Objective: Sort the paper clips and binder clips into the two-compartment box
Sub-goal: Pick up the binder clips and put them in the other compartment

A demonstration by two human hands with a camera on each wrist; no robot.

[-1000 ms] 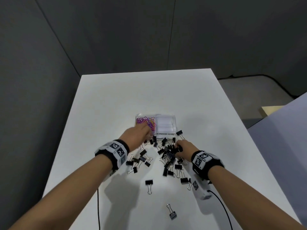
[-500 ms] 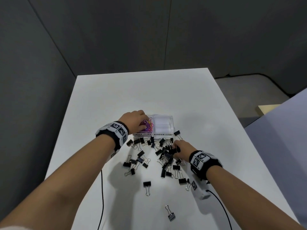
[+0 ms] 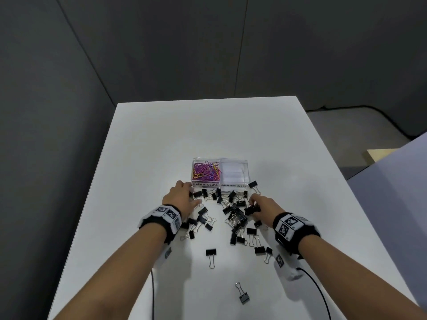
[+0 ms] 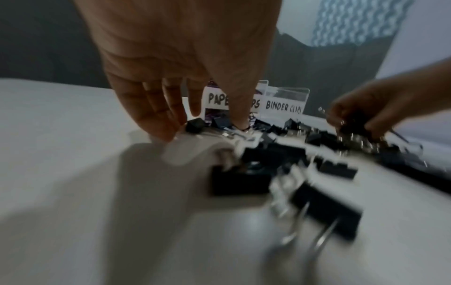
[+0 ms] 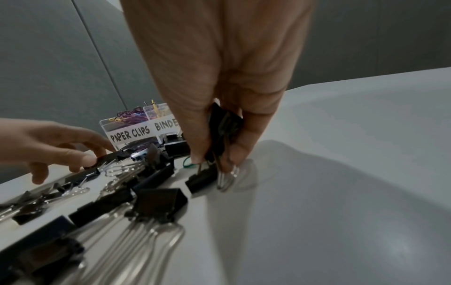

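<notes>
White table (image 3: 231, 135) — box (image 3: 220, 185) labels: "PAPER CLIPS", "BINDER CLIPS".

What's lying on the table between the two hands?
Black binder clips scattered loose on the white table between left hand and right hand; clearest in the head view.

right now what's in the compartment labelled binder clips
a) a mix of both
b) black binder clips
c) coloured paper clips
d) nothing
d: in the head view the binder clips compartment shows only its clear bare floor, while the paper clips fill the other side and the binder clips lie on the table.
</notes>
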